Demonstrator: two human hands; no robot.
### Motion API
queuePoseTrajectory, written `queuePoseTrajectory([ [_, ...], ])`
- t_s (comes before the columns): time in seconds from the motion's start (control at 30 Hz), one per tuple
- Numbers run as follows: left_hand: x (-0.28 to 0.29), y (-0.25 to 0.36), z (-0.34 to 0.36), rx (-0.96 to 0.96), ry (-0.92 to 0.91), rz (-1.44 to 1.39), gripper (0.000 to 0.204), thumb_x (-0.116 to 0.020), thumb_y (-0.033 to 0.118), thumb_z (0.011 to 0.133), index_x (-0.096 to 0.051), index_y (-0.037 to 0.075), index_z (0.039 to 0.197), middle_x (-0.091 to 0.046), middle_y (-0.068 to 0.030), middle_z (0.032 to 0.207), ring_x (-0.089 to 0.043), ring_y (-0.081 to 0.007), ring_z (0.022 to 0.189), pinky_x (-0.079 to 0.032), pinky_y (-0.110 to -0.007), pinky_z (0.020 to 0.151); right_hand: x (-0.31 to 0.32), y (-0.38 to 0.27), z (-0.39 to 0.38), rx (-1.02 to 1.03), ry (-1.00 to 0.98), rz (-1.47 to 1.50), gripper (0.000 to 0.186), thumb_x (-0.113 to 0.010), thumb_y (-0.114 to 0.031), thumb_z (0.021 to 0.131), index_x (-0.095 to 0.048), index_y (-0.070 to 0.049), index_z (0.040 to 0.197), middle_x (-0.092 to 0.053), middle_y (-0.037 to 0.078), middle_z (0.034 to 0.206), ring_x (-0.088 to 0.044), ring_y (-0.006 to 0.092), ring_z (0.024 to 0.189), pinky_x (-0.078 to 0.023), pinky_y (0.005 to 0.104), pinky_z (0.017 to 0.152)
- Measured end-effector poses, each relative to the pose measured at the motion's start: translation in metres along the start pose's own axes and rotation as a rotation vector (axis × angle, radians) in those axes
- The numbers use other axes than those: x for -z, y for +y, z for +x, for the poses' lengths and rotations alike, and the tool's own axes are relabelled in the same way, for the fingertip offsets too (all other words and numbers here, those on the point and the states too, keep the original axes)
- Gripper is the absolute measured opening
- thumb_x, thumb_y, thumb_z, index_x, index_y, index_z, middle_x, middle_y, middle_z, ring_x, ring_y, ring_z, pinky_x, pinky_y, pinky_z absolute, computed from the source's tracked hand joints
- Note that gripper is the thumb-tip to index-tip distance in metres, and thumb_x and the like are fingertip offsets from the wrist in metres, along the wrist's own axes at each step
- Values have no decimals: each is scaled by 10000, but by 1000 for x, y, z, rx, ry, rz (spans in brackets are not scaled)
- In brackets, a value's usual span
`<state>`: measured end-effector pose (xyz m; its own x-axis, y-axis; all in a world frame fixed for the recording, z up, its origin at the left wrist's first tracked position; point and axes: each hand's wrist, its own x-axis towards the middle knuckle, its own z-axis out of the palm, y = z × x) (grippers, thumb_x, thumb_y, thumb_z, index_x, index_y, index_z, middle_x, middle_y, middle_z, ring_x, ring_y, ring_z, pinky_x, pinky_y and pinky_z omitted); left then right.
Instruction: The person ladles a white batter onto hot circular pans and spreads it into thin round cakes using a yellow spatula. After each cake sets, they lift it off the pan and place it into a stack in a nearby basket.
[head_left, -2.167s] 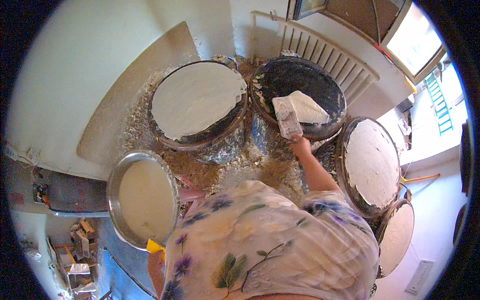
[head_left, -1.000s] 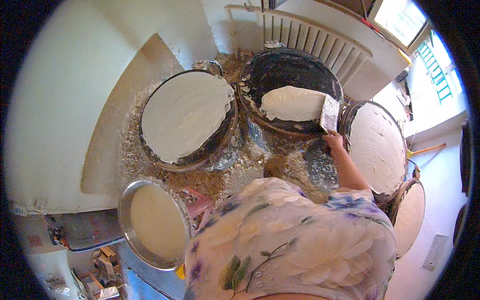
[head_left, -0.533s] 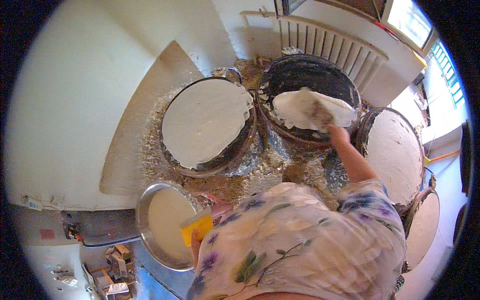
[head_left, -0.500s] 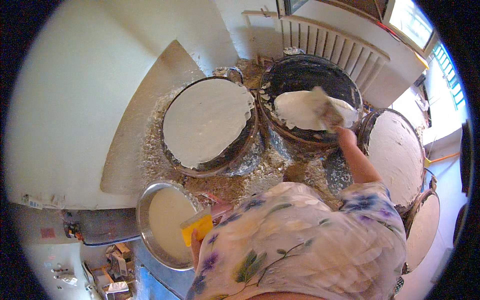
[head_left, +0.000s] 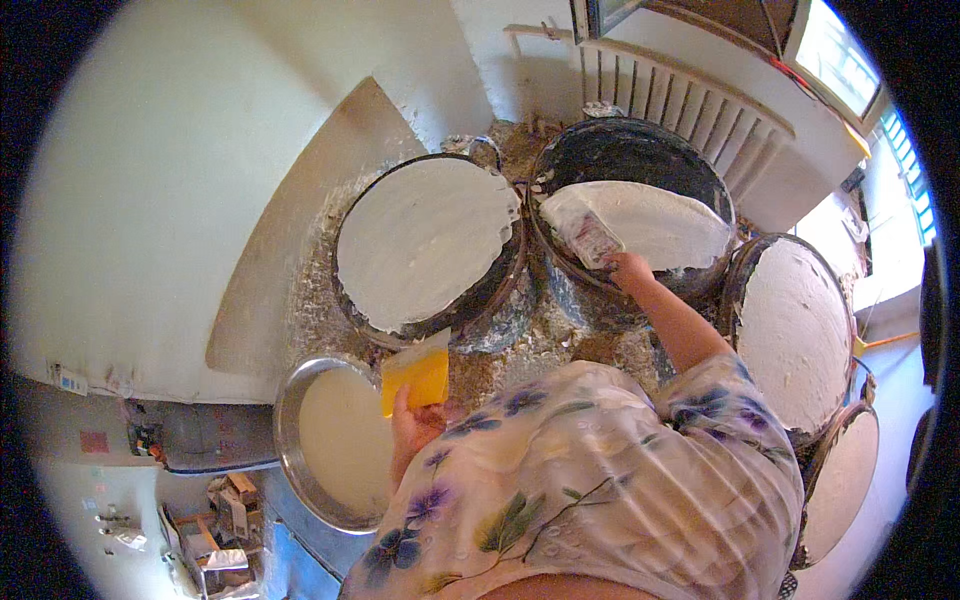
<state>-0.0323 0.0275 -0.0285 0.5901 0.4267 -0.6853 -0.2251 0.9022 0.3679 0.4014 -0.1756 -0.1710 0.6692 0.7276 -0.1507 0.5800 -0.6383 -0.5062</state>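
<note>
My right hand is closed on a flat, batter-smeared scraper, its blade on the left part of a white batter layer. That layer covers the near half of a round black griddle; the far half is bare and dark. Down at the left, my left hand grips a yellow scraper with a pale edge, held up beside a metal bowl of creamy batter. Another round griddle at the left carries a nearly full white sheet.
Two more round griddles with white sheets stand along the right. Crusted, batter-spattered masonry lies between the griddles. A radiator runs behind, under a window. Boxes sit at the lower left.
My right hand has swept the scraper leftward, and the batter now covers more of the griddle. My left hand has lifted the yellow scraper up and to the right.
</note>
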Motion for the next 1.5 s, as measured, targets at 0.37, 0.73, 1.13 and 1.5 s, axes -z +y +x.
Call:
queuePoseTrajectory([
  [0.37,26,13,-12,-25,42,-138,284,-537,341,790,-563,87,914,-584,-14,729,-491,-92,514,-411,-188,416,70,190,-70,-723,370,-109,269,-576,-137,746,-598,-129,1014,-629,129,861,-606,288,744,-469,380,666],
  [0.73,-35,11,3,-125,73,-184,265,-536,295,808,-565,68,943,-608,-36,810,-543,-114,595,-456,-187,455,10,2,31,-176,-19,20,270,-575,-137,745,-585,-111,1013,-610,80,754,-588,224,697,-458,353,581],
  [1.13,-34,20,-2,-266,161,-214,246,-543,328,799,-560,91,863,-581,-21,685,-543,-118,557,-462,-193,426,82,220,-28,-709,247,-198,325,-564,-316,737,-584,-172,1027,-605,138,962,-573,321,894,-455,417,741],
  [1.5,-50,22,18,-288,64,-318,255,-526,286,814,-565,56,916,-585,-16,748,-528,-108,564,-461,-180,432,31,33,65,-266,-6,935,354,-615,-115,729,-545,-103,1076,-528,16,668,-494,130,550,-399,269,465],
])
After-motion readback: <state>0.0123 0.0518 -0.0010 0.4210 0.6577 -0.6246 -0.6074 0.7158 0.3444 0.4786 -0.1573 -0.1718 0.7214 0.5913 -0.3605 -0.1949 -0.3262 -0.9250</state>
